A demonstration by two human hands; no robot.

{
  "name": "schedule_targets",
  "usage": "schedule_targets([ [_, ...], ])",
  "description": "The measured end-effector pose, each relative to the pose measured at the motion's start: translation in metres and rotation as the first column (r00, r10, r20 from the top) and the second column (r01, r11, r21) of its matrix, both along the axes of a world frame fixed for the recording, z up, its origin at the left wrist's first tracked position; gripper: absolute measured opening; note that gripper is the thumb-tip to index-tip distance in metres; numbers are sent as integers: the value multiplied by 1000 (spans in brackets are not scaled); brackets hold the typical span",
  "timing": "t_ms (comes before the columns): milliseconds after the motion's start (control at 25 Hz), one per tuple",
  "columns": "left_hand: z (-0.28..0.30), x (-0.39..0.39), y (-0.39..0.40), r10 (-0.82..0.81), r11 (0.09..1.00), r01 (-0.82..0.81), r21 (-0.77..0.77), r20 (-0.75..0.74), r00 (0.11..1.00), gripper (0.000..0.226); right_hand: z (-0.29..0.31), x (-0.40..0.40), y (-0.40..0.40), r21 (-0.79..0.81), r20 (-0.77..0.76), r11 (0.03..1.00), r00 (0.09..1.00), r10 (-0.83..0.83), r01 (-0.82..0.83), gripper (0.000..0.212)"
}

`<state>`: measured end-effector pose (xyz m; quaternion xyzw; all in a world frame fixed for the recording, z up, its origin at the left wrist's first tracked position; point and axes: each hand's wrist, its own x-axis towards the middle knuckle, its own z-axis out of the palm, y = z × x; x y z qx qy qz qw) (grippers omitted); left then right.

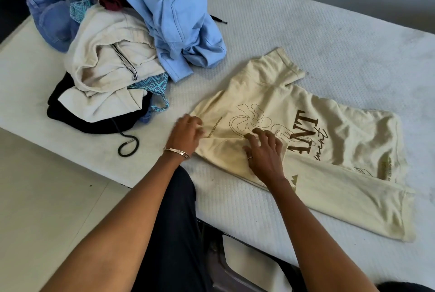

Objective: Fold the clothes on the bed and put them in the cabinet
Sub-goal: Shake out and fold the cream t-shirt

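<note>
One cream shirt [294, 141] lies under both hands, right hand [266, 150] flat, left hand [186, 134] seemingly pinching its edge; pile [113, 56] beyond left hand unfolded.

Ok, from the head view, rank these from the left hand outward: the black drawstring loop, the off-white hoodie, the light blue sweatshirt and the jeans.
From the left hand, which is at the cream shirt's edge:
1. Black drawstring loop, just to its left on the mattress.
2. Off-white hoodie, up and left, in the pile.
3. Light blue sweatshirt, farther up, atop the pile.
4. Jeans, far left corner of the pile.
</note>
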<state>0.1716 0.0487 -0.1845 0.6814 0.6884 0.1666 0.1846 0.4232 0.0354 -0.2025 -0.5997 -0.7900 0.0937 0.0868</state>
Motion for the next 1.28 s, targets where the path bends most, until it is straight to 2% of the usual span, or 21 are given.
schedule_targets([
  [40, 0, 6, -2, -162, 984, 166, -69, 68, 985, 30, 0, 3, 1, -80, 27, 996, 999, 42, -39, 36],
  [80, -2, 10, -5, -245, 950, 253, -185, 68, 967, 40, 2, 8, 5, -162, 48, 986, 998, 42, -34, 39],
  [120, -4, 9, -6, -262, 922, 254, -293, 12, 965, 49, 4, 14, 10, -221, 82, 975, 996, 23, -4, 40],
  [160, -7, 4, -6, -226, 908, 195, -371, -41, 973, 53, 8, 19, 17, -247, 143, 969, 989, 18, 18, 40],
  [240, -7, -8, -4, -118, 901, 91, -425, -40, 992, 46, 18, 26, 37, -274, 270, 962, 959, 84, -8, 43],
  [320, 0, -11, 3, -40, 923, 55, -382, 47, 998, 31, 25, 35, 56, -341, 230, 940, 967, 113, -28, 43],
  [400, 7, -8, 11, -24, 955, 44, -294, 72, 997, 25, 27, 43, 63, -400, 119, 916, 993, 13, 36, 44],
  [440, 10, -5, 16, -65, 955, 69, -288, 24, 998, 25, 26, 47, 64, -396, 107, 915, 993, -39, 79, 45],
  [520, 12, -3, 22, -196, 896, 125, -426, -126, 973, 24, 22, 53, 59, -338, 142, 925, 981, -134, 175, 46],
  [600, 9, -8, 21, -242, 855, 88, -511, -245, 939, 24, 16, 58, 48, -233, 112, 902, 931, -347, 364, 38],
  [640, 7, -8, 18, -224, 896, 55, -440, -342, 913, 26, 14, 59, 43, -184, 51, 866, 884, -465, 466, 35],
  [680, 4, -4, 16, -184, 957, 54, -284, -454, 872, 28, 13, 59, 36, -139, -25, 839, 845, -534, 526, 33],
  [720, 1, 4, 14, -134, 987, 68, -144, -519, 844, 29, 11, 55, 26, -89, -103, 840, 834, -542, 535, 32],
  [760, 1, 16, 11, -120, 992, 123, -28, -521, 845, 31, 6, 51, 16, -47, -175, 859, 842, -510, 511, 33],
  [800, 2, 33, 9, -183, 976, 218, 24, -458, 870, 32, 1, 47, 4, -30, -235, 883, 855, -462, 468, 35],
  [840, 0, 53, 4, -320, 938, 347, 16, -352, 880, 34, -5, 46, -8, -42, -279, 906, 866, -416, 421, 39],
  [920, -12, 94, -15, -548, 835, 542, -95, -237, 802, 43, -18, 59, -32, -139, -265, 939, 902, -340, 314, 50],
  [1040, -27, 125, -43, -655, 744, 530, -407, -285, 700, 62, -31, 134, -58, -193, 0, 936, 954, -299, 294, 61],
  [1120, -22, 129, -43, -670, 723, 507, -470, -298, 680, 69, -26, 198, -71, -234, 164, 830, 862, -479, 506, 58],
  [1200, -15, 134, -36, -706, 686, 510, -519, -305, 639, 73, -16, 249, -84, -311, 245, 571, 645, -724, 760, 56],
  [1280, -11, 139, -31, -703, 684, 502, -529, -294, 648, 73, -1, 268, -85, -352, 222, 279, 369, -903, 894, 60],
])
